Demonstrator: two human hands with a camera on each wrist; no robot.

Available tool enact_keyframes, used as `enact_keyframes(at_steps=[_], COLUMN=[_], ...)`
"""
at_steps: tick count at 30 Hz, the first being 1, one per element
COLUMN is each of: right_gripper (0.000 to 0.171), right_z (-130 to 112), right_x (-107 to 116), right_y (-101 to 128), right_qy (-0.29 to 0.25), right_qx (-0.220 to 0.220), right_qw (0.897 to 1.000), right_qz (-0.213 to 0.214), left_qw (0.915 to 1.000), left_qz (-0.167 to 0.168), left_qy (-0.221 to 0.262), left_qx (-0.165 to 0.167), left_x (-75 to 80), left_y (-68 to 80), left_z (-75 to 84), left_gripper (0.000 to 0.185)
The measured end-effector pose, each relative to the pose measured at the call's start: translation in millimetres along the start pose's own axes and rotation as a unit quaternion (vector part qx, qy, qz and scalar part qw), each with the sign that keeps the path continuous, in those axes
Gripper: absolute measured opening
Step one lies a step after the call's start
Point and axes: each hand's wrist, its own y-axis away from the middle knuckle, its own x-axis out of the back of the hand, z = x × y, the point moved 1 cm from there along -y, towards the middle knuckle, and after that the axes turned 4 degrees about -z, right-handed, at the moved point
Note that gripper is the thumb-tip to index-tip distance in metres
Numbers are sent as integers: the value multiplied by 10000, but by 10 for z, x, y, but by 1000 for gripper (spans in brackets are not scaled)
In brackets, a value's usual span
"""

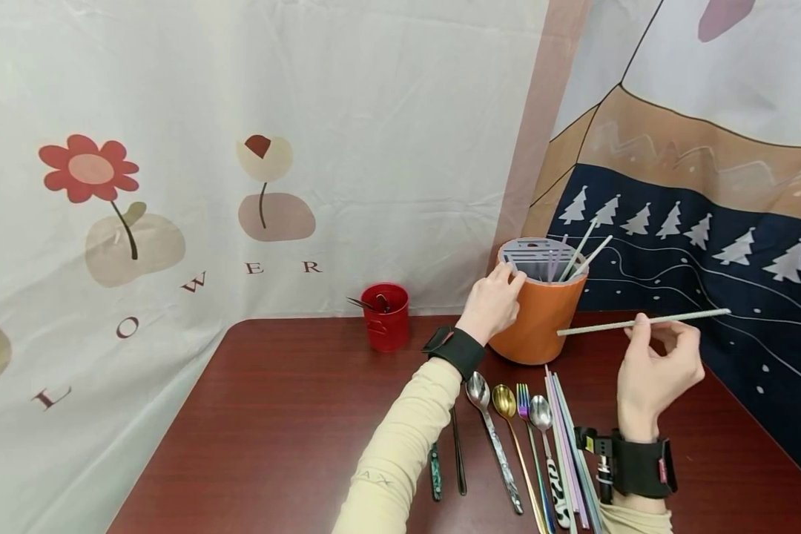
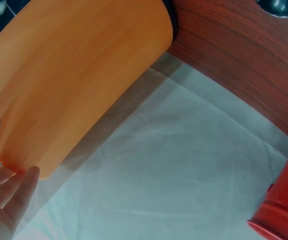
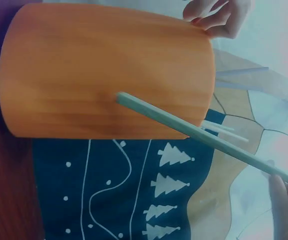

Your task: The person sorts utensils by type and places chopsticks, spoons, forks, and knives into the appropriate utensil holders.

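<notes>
An orange cylindrical utensil holder [image 1: 537, 322] with a grey slotted top stands at the back right of the table. My left hand [image 1: 492, 302] grips its rim on the left side, also seen in the left wrist view as fingertips [image 2: 31, 180] at the orange edge. Pale green and lilac chopsticks [image 1: 581, 248] stick up from its right part. My right hand [image 1: 661, 367] pinches one pale green chopstick [image 1: 701, 315], held nearly level to the right of the holder. In the right wrist view, that chopstick [image 3: 159, 116] crosses in front of the holder's wall.
On the table [image 1: 294, 430] before the holder lie a silver spoon [image 1: 478, 391], a gold spoon [image 1: 504, 402], a rainbow fork [image 1: 523, 402], a cow-patterned spoon [image 1: 557, 489] and several chopsticks [image 1: 564, 445]. A red cup [image 1: 386, 326] with utensils stands left. Printed cloth hangs behind.
</notes>
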Motion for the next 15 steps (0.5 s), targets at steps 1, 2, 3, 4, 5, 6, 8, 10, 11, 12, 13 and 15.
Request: enact_keyframes(at_steps=[1,2,3,4,5,6,8,10,11,12,13,15], right_gripper=[18,18,17,15,14,13,12,14,16,18,19,22], right_z=[-20,-44,-72,-101,-131,-160,-212,-257,-281,-303,-319,-339], right_x=[-3,-5,-6,-6,-5,-4,3,8,10,10,10,0], right_y=[-4,-8,-10,-11,-12,-14,-16,-20,-19,-17,-13,-1], right_qy=[-78,-163,-317,-497,-727,-999,-1585,-2150,-2392,-2594,-2746,-2972], right_qx=[-15,-10,-19,-22,-4,5,-2,-27,-29,-48,-65,-58], right_qw=[9999,9994,9985,9972,9950,9919,9829,9708,9644,9586,9538,9462], right_qz=[150,301,437,561,677,779,934,1062,1124,1175,1221,1277], left_qw=[10000,10000,10000,10000,10000,10000,10000,10000,10000,10000,10000,10000], left_qz=[13,21,26,28,20,18,3,-1,-10,-15,-20,-16], left_qy=[-1,3,-1,2,-3,-5,-5,-11,-14,-11,-7,-5], left_qx=[-1,-4,-6,-10,-9,-10,-11,-13,-11,-13,-14,-12], left_x=[-3,-4,-7,-12,-11,-12,-12,-12,-10,-12,-14,-17], left_y=[-1,-2,-4,-4,-4,-5,-5,-6,-5,-6,-7,-7], left_z=[1,1,2,2,1,1,1,1,1,1,0,-1], left_gripper=[35,35,35,35,35,35,35,35,36,36,36,36])
